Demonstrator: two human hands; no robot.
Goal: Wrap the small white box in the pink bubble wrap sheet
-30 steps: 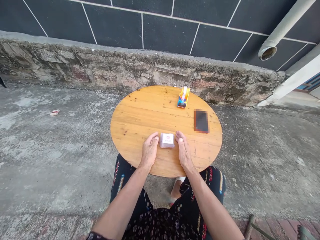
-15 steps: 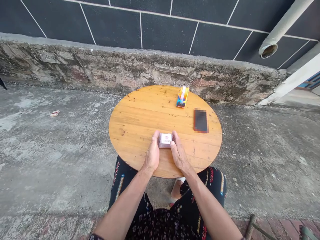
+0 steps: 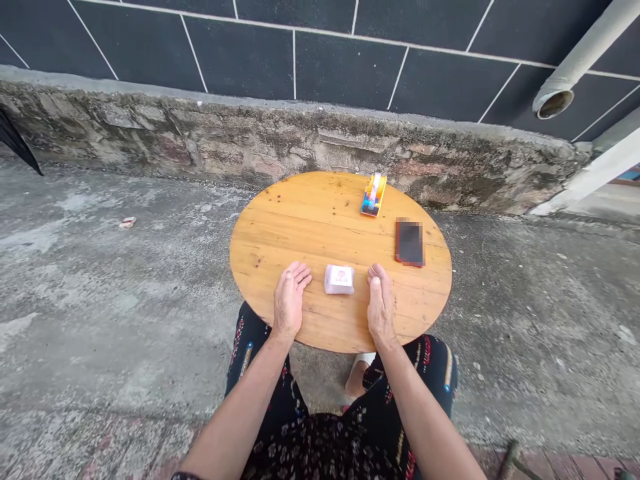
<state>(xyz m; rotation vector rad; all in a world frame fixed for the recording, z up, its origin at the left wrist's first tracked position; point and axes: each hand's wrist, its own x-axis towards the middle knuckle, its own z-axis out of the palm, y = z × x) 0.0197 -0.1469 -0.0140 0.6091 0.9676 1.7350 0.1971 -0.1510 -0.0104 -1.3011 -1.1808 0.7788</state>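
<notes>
A small white packet (image 3: 339,279) with a red mark on top lies on the near part of a round wooden table (image 3: 310,220). My left hand (image 3: 289,299) rests on the table a short way left of the packet, fingers stretched out and apart, holding nothing. My right hand (image 3: 381,303) rests to the right of the packet, fingers straight, also holding nothing. Neither hand touches the packet.
A yellow and blue tape dispenser (image 3: 374,195) stands at the table's far edge. A dark phone (image 3: 409,243) lies on the right side. Behind the table runs a low stone ledge (image 3: 250,140) under a dark tiled wall. A white pipe (image 3: 575,67) hangs at upper right. Concrete floor surrounds the table.
Half a second ago both hands were pressed against the packet's sides. They have since let go and moved apart, left hand leftward and right hand rightward. The packet stays on the table.
</notes>
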